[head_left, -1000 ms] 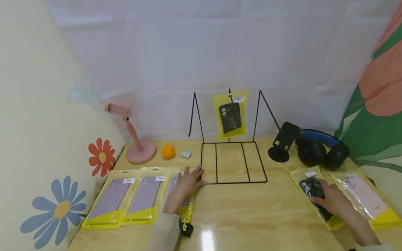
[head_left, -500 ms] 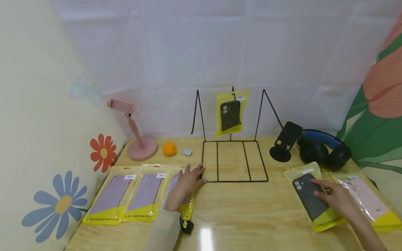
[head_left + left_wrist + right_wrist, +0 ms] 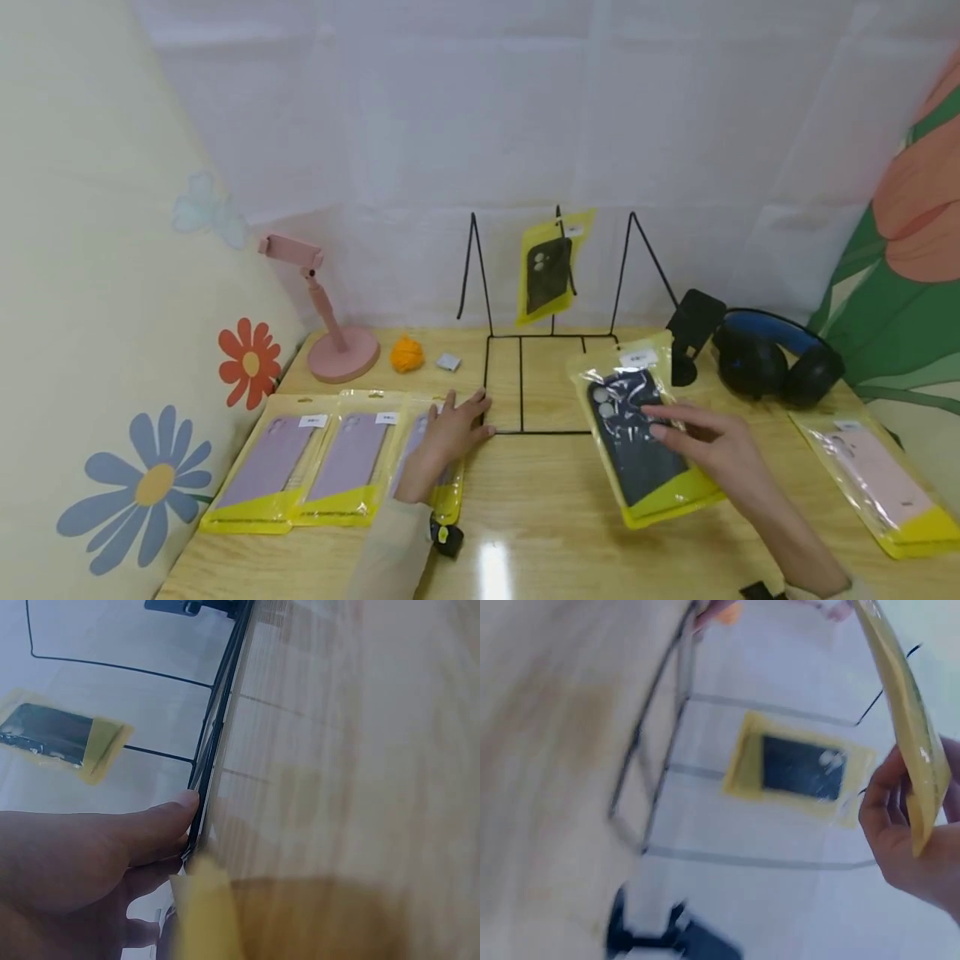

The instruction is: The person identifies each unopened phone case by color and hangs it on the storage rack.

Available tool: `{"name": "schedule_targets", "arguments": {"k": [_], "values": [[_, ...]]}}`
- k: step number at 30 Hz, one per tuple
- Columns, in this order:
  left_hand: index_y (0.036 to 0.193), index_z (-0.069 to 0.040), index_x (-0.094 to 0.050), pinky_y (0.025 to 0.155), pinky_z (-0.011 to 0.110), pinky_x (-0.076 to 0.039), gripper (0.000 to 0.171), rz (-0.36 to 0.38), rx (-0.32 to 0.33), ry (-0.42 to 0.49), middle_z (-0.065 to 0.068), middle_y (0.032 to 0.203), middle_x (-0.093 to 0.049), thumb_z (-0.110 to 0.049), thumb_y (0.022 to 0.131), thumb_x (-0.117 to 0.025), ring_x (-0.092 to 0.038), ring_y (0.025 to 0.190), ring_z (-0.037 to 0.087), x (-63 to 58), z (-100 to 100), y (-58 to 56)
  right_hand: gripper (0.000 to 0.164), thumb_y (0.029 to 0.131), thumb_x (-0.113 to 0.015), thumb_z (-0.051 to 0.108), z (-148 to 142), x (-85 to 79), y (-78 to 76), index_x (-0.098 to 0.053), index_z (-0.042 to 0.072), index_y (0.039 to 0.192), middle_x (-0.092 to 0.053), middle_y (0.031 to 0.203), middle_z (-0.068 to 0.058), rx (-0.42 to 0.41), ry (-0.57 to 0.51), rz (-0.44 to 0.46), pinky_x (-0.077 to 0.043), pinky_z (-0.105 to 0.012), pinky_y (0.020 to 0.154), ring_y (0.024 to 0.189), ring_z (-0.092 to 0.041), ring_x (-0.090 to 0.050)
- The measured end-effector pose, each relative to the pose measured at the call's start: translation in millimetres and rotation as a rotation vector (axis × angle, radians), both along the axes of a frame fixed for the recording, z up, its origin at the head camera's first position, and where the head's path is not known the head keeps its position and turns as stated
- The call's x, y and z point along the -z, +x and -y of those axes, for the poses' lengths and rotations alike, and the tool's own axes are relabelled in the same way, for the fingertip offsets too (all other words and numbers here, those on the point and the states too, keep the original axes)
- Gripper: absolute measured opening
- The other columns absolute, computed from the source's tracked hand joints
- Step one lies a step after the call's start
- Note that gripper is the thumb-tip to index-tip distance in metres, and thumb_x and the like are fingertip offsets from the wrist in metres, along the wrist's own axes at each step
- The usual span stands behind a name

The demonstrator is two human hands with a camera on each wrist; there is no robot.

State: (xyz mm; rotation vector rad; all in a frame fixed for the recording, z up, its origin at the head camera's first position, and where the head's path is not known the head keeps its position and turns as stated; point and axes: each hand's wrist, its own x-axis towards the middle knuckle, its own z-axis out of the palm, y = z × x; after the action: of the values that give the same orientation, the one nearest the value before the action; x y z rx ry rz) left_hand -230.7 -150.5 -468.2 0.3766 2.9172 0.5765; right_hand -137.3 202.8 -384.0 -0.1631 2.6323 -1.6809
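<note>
My right hand [image 3: 720, 446] holds a dark phone case in a yellow-edged clear pouch [image 3: 630, 425], raised over the table and the rack's front right corner. In the right wrist view, the pouch [image 3: 904, 705] appears edge-on between thumb and fingers. My left hand [image 3: 450, 433] grips the front left corner of a black wire rack [image 3: 520, 383]; in the left wrist view the thumb lies along its wire. Another pouched dark phone case [image 3: 551, 271] hangs tilted on the rack's middle hook. Both side hooks are bare.
Several pouched purple phone cases [image 3: 270, 462] lie at left, one partly under my left forearm. A pouched pink phone case [image 3: 881, 475] lies at right. Behind stand a pink phone stand [image 3: 341, 354], orange ball [image 3: 407, 354], small grey block [image 3: 448, 362], black phone stand [image 3: 693, 321] and headphones [image 3: 750, 358].
My right hand has lifted the pouched dark phone case from beside the pink one and carried it left to the rack. The hanging pouch has turned slightly. My left hand stays at the corner.
</note>
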Motion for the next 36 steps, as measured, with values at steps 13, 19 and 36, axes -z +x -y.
{"name": "schedule_targets", "arguments": {"k": [13, 19, 36], "values": [[0.143, -0.013, -0.048, 0.109, 0.067, -0.009, 0.053, 0.005, -0.017, 0.016, 0.003, 0.154, -0.033, -0.033, 0.095, -0.06, -0.015, 0.142, 0.047, -1.9, -0.8, 2.7, 0.027, 0.088, -0.072, 0.015, 61.1, -25.5, -22.5, -0.072, 0.012, 0.115, -0.054, 0.083, -0.003, 0.012, -0.271, -0.353, -0.034, -0.028, 0.054, 0.063, -0.018, -0.036], [0.143, -0.013, -0.048, 0.109, 0.067, -0.009, 0.053, 0.008, -0.02, 0.013, 0.003, 0.154, -0.033, -0.034, 0.095, -0.06, -0.015, 0.142, 0.047, -2.7, 0.0, 2.7, 0.029, 0.088, -0.072, 0.023, 65.6, -17.2, -40.3, -0.072, 0.013, 0.116, -0.065, 0.105, -0.001, 0.007, -0.272, -0.301, -0.038, -0.027, 0.057, 0.07, -0.018, -0.042], [0.143, -0.013, -0.048, 0.108, 0.069, -0.012, 0.055, -0.006, 0.004, 0.0, 0.004, 0.154, -0.034, -0.036, 0.095, -0.059, -0.016, 0.141, 0.048, -1.3, 0.3, 3.1, 0.036, 0.089, -0.07, 0.032, 71.9, -4.7, -89.7, -0.07, 0.013, 0.12, -0.064, 0.121, -0.001, -0.01, -0.273, -0.261, -0.047, -0.021, 0.077, 0.097, -0.013, -0.054]]}}
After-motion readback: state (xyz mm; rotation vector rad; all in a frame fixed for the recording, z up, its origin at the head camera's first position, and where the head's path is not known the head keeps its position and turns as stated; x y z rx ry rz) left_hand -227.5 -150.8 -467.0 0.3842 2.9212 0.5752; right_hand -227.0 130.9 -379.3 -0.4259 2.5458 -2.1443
